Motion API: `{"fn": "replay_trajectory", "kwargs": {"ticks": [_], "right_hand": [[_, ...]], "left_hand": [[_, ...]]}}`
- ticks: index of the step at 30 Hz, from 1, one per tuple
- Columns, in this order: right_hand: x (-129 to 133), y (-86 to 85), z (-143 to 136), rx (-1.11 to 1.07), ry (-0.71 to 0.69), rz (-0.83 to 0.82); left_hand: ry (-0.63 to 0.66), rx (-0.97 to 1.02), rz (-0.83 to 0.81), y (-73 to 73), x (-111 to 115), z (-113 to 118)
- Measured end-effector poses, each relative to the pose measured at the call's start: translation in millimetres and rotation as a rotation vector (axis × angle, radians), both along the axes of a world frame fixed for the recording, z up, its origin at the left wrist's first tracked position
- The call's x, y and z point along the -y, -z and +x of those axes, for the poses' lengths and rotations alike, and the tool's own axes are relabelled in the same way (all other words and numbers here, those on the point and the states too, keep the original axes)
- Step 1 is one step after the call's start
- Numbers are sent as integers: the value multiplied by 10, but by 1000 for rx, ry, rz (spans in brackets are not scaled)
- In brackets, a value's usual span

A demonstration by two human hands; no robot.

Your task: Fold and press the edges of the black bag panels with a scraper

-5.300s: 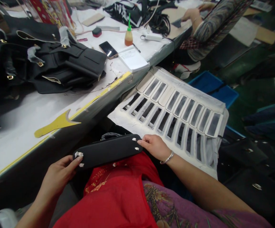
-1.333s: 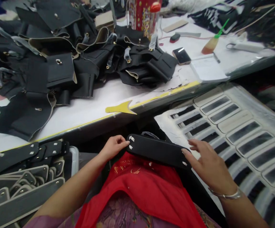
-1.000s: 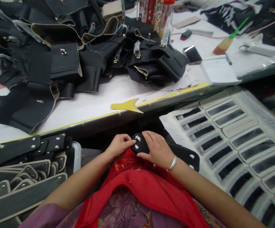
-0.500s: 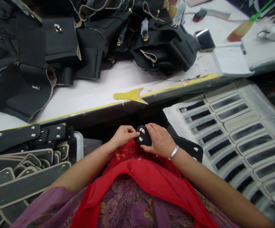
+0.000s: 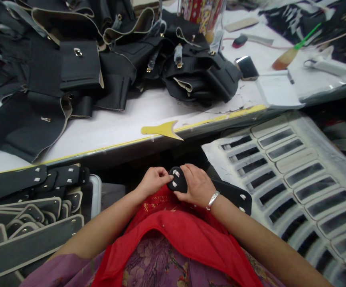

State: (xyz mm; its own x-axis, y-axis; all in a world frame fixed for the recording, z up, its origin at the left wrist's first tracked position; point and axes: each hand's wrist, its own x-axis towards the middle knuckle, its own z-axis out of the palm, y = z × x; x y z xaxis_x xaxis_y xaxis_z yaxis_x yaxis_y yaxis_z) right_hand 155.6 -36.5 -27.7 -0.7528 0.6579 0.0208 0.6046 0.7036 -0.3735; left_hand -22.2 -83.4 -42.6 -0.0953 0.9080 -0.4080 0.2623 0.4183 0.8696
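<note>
A long black leather strap (image 5: 232, 194) with rounded ends lies across my lap, small white tabs showing near both ends. My right hand (image 5: 198, 185) is wrapped over it close to its left end, thumb below and fingers above. At that rounded end, my left hand (image 5: 155, 181) is closed in a pinch, fingertips touching the strap beside a white tab (image 5: 176, 173). What sits between those fingertips is too small to make out. Under both hands is a red apron (image 5: 173, 223).
Black leather bag pieces (image 5: 80, 63) are heaped on the white table (image 5: 115, 123). A yellow forked piece (image 5: 162, 129) lies at its edge. At left, strap pieces (image 5: 41, 247) fill a white bin (image 5: 96, 193). A slotted white sheet (image 5: 268, 159) stands at right, and a phone (image 5: 246, 67) rests behind.
The camera view has tilted slightly, so the table sits lower in the picture. Both hands keep nearly the same hold at the strap's end.
</note>
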Motion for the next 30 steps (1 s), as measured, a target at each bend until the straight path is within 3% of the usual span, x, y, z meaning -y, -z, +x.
{"fn": "replay_trajectory", "kwargs": {"ticks": [10, 14, 21, 30], "right_hand": [[-26, -19, -9, 19, 3, -1], [-42, -29, 10, 26, 5, -20], [-49, -4, 10, 36, 13, -39], [-45, 35, 31, 4, 9, -47]], "left_hand": [[40, -160, 94, 9, -34, 42], [79, -85, 90, 23, -37, 17], [63, -115, 51, -91, -77, 27], [134, -193, 35, -8, -142, 8]]}}
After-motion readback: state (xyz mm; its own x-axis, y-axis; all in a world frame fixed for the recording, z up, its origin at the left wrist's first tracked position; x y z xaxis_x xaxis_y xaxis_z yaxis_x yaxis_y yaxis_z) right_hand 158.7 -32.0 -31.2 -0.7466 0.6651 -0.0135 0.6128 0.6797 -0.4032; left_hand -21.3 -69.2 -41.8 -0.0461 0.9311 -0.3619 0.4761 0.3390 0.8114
